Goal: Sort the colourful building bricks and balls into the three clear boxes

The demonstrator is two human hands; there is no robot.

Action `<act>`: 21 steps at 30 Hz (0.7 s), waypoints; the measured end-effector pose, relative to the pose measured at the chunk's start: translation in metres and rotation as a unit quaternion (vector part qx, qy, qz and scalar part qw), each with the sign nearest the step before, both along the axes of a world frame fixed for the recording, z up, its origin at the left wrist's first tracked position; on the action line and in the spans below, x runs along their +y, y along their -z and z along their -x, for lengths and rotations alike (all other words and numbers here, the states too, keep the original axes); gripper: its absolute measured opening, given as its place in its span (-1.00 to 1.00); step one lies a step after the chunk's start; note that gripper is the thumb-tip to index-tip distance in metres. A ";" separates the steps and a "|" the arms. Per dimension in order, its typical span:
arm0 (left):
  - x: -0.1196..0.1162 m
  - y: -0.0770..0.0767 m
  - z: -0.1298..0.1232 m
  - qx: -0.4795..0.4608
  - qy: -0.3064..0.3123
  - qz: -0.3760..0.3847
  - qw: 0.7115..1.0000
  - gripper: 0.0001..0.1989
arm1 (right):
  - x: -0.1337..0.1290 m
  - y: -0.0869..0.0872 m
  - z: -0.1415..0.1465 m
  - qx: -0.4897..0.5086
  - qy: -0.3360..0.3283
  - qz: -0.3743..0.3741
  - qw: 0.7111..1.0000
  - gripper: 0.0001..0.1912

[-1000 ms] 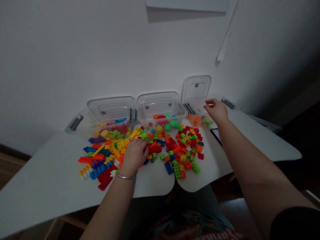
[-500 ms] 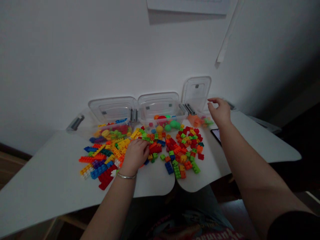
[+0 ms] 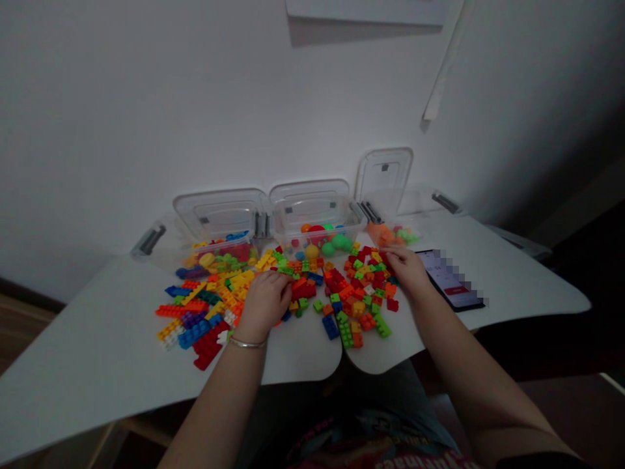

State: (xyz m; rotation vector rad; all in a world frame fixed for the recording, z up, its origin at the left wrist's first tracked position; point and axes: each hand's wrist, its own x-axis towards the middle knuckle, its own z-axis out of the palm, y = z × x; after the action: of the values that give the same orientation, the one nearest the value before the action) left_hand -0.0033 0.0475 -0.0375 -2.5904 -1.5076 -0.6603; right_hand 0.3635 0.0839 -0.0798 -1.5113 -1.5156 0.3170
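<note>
My left hand rests on the building bricks left of centre, palm down, thumb apart from the lightly bent fingers. Yellow bricks lie to its left and red bricks just right of its fingertips. My right hand reaches to the right edge of the small-brick pile. Its fingers stretch out over the red bricks there, and I see nothing held between them. Their undersides are hidden. Green bricks and a dark blue brick lie at the near side of the pile.
Behind the bricks stand clear boxes with raised lids: a left box with mixed pieces, a middle box with balls, a right box with orange and green pieces. A phone lies right of my right hand. The white tabletop has a notched front edge.
My right hand has come down and left from above the right box to the brick pile, uncovering the phone. My left hand has stayed in place.
</note>
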 end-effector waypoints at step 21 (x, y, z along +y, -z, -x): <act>-0.004 -0.002 -0.002 0.004 -0.002 0.001 1.000 -0.77 | -0.006 0.012 -0.010 -0.096 0.113 0.060 0.987 -0.57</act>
State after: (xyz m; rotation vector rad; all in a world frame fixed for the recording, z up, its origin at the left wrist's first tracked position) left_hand -0.0012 0.0438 -0.0352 -2.5881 -1.5105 -0.6490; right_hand 0.3733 0.0784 -0.0923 -1.8354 -1.4747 0.1349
